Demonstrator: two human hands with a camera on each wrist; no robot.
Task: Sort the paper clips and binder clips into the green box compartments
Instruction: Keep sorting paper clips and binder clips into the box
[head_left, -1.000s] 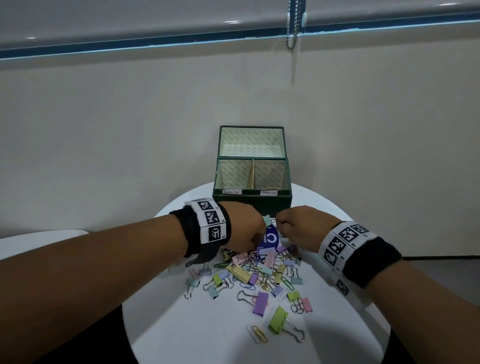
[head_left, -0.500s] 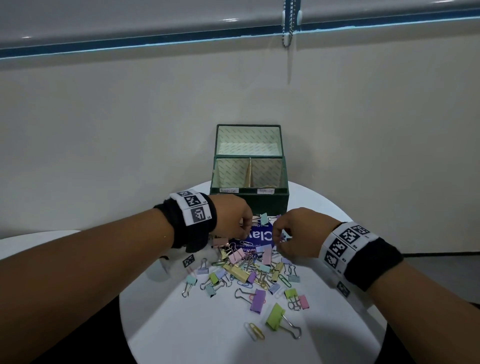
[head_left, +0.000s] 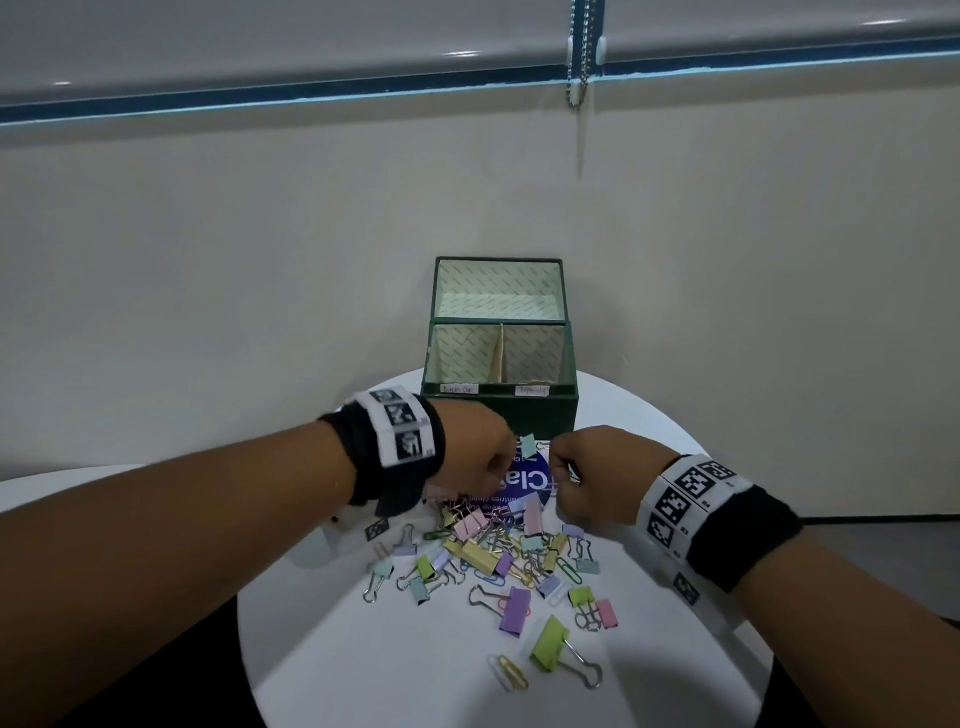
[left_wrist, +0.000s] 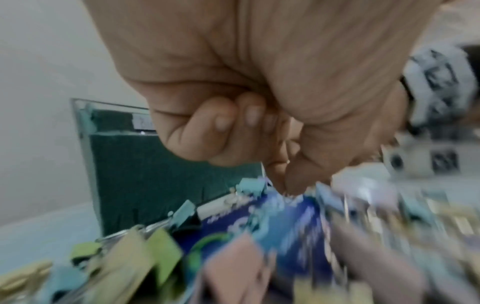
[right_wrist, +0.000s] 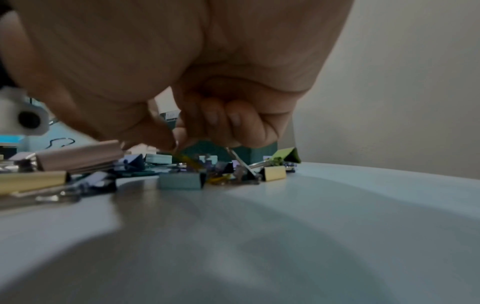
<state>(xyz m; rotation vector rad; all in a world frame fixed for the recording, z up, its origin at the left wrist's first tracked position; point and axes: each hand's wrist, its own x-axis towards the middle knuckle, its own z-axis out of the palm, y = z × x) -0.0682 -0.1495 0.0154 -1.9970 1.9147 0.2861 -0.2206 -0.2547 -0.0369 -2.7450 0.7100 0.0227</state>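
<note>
The green box (head_left: 498, 410) stands open at the table's far edge, with two labelled compartments split by a divider. In front of it a heap of pastel binder clips and paper clips (head_left: 498, 551) lies partly on a blue packet (head_left: 527, 480). My left hand (head_left: 511, 460) is at the heap's far side, fingers curled. Its thumb and forefinger (left_wrist: 284, 185) pinch together over the packet with a small metal glint between them, but blur hides more. My right hand (head_left: 556, 467) is just right of it, and its thumb and forefinger (right_wrist: 176, 145) pinch a yellow paper clip (right_wrist: 188, 159).
A light green binder clip (head_left: 549, 644), a purple one (head_left: 514, 609) and two paper clips (head_left: 506, 673) lie apart near the front of the round white table (head_left: 649, 691). A wall rises right behind the box. Another white surface (head_left: 31, 483) shows at the left.
Both hands have shifted a little toward the box over the far side of the heap. The right hand has closed its pinch at the pile.
</note>
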